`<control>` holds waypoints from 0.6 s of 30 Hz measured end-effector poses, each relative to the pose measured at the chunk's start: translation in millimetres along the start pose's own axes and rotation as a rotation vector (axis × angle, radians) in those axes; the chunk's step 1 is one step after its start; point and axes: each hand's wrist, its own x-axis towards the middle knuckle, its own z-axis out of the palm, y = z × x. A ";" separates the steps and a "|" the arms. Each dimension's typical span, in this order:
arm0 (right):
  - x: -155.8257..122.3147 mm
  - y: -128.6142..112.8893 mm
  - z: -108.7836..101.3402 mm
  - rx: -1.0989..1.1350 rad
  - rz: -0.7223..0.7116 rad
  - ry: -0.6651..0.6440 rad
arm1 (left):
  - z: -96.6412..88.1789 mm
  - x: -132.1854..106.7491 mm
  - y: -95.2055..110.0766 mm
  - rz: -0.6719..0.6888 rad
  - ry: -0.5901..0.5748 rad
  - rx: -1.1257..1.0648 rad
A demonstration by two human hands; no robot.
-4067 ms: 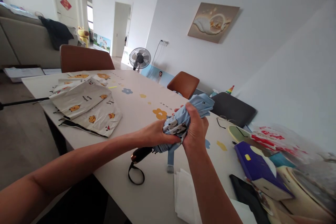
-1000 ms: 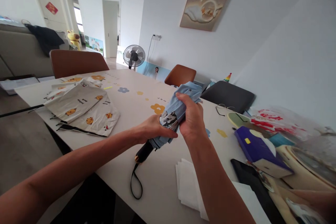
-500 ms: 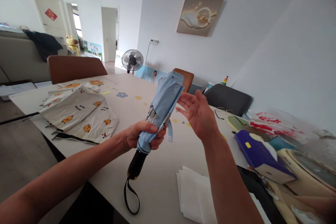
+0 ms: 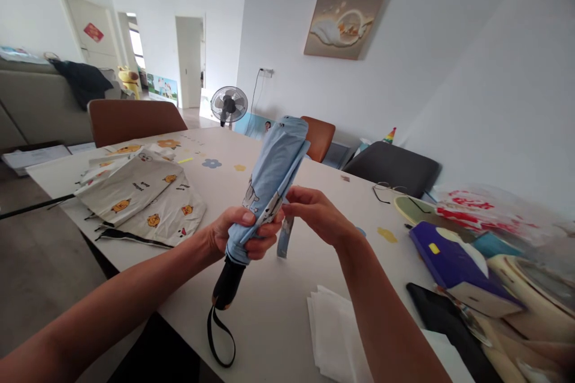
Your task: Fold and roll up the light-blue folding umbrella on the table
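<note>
A folded light-blue umbrella with a printed animal pattern is held tilted over the table. My left hand is wrapped round its lower folds, just above the black handle. A black wrist loop hangs from the handle's end. At the umbrella's right side, my right hand has its fingers pinched together on the umbrella's strap, whose free end dangles below them. To the left on the table lies a second, cream umbrella with yellow cartoon faces, loosely collapsed.
White sheets lie at the near side of the table. On the right are glasses, a purple box, a black phone-like slab and a plastic bag. Chairs and a fan stand beyond.
My right hand has moved down and left from beside the umbrella's upper part, its spread fingers closing on the strap. The umbrella has shifted slightly left in my left hand.
</note>
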 end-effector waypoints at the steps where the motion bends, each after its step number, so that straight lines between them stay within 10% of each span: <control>1: -1.7 -1.0 -3.7 0.007 0.014 0.018 | 0.3 0.1 0.3 0.001 0.006 -0.006; 18: -26.7 -38.8 -3.4 -0.361 0.311 0.163 | -6.0 11.4 2.5 0.127 0.416 0.338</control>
